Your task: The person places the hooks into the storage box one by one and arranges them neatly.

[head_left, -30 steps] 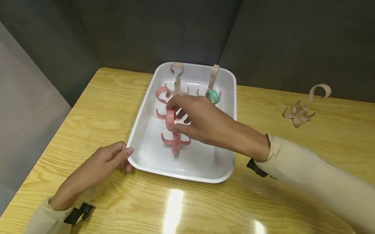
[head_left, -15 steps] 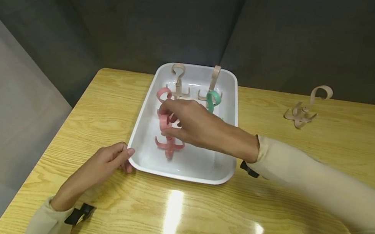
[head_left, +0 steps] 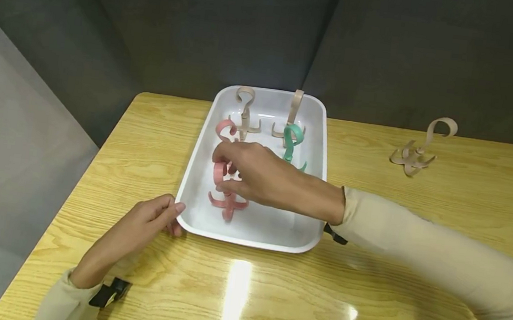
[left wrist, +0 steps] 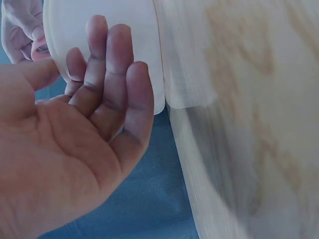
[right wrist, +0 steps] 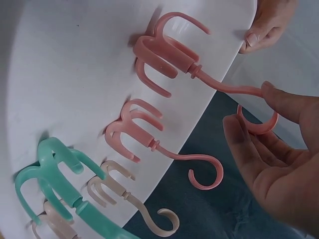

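My right hand (head_left: 259, 173) pinches the curled top of a pink four-claw hanging hook (head_left: 228, 204) inside the white tray (head_left: 272, 230). Its claws touch or nearly touch the tray floor near the front left, as the right wrist view also shows. Behind it stands a second pink hook (right wrist: 132, 132), partly hidden by my hand in the head view. A green hook (head_left: 291, 137) stands to the right, with two beige hooks (head_left: 245, 116) at the back. At the tray's front left corner, my left hand (head_left: 142, 223) grips the rim, thumb on top and fingers outside.
Another beige hook (head_left: 413, 159) stands on the wooden table (head_left: 168, 144) at the far right. A dark curtain (head_left: 233, 30) hangs behind the table's back edge. My right forearm crosses above the tray's right rim.
My right hand has moved slightly left and toward me, carrying the pink hook toward the tray's front left. More of the green hook shows now. My left hand stays at the rim.
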The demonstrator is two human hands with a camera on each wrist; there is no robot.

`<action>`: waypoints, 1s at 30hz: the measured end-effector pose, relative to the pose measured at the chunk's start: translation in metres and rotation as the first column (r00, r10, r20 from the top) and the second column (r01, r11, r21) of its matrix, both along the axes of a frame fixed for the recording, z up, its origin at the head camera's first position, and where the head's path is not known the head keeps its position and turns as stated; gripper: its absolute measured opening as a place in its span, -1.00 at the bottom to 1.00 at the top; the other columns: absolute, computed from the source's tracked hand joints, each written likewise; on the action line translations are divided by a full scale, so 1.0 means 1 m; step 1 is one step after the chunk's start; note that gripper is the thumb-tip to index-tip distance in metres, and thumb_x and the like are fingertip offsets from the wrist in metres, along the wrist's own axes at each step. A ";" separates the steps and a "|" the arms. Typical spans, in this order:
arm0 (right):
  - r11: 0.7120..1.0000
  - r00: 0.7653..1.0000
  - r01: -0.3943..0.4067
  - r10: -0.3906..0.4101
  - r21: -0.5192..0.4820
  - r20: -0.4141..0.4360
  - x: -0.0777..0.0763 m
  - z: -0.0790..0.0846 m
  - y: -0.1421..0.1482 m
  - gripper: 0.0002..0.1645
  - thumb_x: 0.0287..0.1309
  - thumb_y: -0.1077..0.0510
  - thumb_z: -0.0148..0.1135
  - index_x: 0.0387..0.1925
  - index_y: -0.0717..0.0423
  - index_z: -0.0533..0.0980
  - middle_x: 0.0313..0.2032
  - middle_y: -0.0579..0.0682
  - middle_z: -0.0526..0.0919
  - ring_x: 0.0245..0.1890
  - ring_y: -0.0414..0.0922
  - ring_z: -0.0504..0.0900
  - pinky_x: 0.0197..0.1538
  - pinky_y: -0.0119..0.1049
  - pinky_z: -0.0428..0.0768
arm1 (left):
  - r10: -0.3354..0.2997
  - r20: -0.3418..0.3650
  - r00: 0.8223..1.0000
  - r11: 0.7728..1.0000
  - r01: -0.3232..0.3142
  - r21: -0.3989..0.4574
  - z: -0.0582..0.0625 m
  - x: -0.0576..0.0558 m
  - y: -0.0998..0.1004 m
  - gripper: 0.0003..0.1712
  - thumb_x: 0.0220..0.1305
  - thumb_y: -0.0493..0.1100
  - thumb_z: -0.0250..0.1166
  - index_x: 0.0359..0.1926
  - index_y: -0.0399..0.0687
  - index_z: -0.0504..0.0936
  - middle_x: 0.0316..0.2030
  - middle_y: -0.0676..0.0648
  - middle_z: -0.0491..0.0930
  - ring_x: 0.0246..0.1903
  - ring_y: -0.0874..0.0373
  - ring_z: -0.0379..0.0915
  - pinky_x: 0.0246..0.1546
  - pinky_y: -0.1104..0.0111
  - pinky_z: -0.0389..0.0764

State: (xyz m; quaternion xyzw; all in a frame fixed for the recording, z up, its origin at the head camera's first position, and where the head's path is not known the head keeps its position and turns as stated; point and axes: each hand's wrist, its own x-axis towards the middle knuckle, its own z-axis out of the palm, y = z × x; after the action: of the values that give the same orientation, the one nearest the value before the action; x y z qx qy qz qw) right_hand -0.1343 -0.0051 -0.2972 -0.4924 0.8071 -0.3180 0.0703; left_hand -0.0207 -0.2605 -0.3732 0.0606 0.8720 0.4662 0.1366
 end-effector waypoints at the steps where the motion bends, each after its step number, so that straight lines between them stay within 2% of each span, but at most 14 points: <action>1: 1.000 1.000 0.000 0.000 -0.002 -0.004 0.000 -0.001 0.000 -0.79 0.27 0.29 0.44 -0.16 0.12 0.54 -0.33 -0.18 0.63 -0.19 -0.26 0.66 -0.09 -0.40 0.59 | 0.000 -0.001 1.000 1.000 0.000 0.000 0.000 0.000 0.000 -0.56 0.69 0.03 0.01 -0.33 -0.15 0.46 -0.43 0.00 0.66 -0.30 0.08 0.64 -0.16 0.22 0.67; 9: 1.000 0.999 0.001 -0.002 -0.016 -0.038 -0.002 0.000 -0.003 -0.78 0.25 0.31 0.44 -0.16 0.16 0.53 -0.35 -0.18 0.65 -0.19 -0.14 0.69 -0.03 -0.39 0.59 | 0.001 -0.001 1.000 1.000 -0.001 0.005 0.000 0.000 0.000 -0.57 0.69 0.03 0.01 -0.32 -0.15 0.46 -0.42 -0.01 0.66 -0.30 0.07 0.64 -0.16 0.22 0.68; 16: 1.000 1.000 -0.007 0.007 0.011 0.006 0.001 -0.002 -0.004 -0.77 0.25 0.31 0.45 -0.18 0.10 0.52 -0.34 -0.22 0.61 -0.29 -0.31 0.66 -0.19 -0.41 0.58 | 0.010 0.008 1.000 1.000 -0.010 0.005 0.001 0.001 0.001 -0.57 0.69 0.03 0.02 -0.32 -0.15 0.46 -0.42 -0.01 0.66 -0.30 0.07 0.64 -0.17 0.22 0.67; 18: 1.000 1.000 -0.011 0.011 0.010 0.000 0.001 -0.002 -0.005 -0.76 0.23 0.32 0.45 -0.19 0.09 0.52 -0.34 -0.21 0.62 -0.26 -0.29 0.66 -0.13 -0.42 0.58 | 0.010 0.009 1.000 1.000 -0.010 0.005 0.001 0.001 0.001 -0.57 0.69 0.03 0.02 -0.33 -0.15 0.46 -0.42 -0.02 0.66 -0.30 0.07 0.64 -0.17 0.22 0.67; 23: 0.999 1.000 0.005 -0.003 0.044 -0.028 0.003 -0.003 -0.005 -0.69 0.23 0.22 0.52 -0.09 0.13 0.54 -0.27 -0.15 0.65 -0.20 -0.18 0.67 -0.07 -0.41 0.57 | 0.005 0.004 1.000 1.000 -0.005 0.006 0.001 0.001 0.001 -0.56 0.69 0.03 0.01 -0.33 -0.15 0.45 -0.42 -0.02 0.66 -0.30 0.08 0.65 -0.16 0.21 0.68; 30: 0.998 0.999 0.009 -0.007 0.060 -0.034 0.005 -0.004 -0.005 -0.60 0.20 0.14 0.57 -0.05 0.17 0.55 -0.28 -0.12 0.66 -0.25 -0.14 0.68 -0.13 -0.39 0.58 | 0.005 -0.010 1.000 1.000 -0.005 0.001 0.000 0.001 0.001 -0.57 0.69 0.02 0.01 -0.33 -0.15 0.48 -0.44 0.00 0.67 -0.32 0.08 0.65 -0.17 0.22 0.67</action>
State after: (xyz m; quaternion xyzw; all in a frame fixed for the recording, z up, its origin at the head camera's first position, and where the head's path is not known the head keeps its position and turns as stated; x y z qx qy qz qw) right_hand -0.1293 -0.0102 -0.3013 -0.4923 0.8193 -0.2856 0.0702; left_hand -0.0201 -0.2599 -0.3731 0.0606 0.8726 0.4667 0.1311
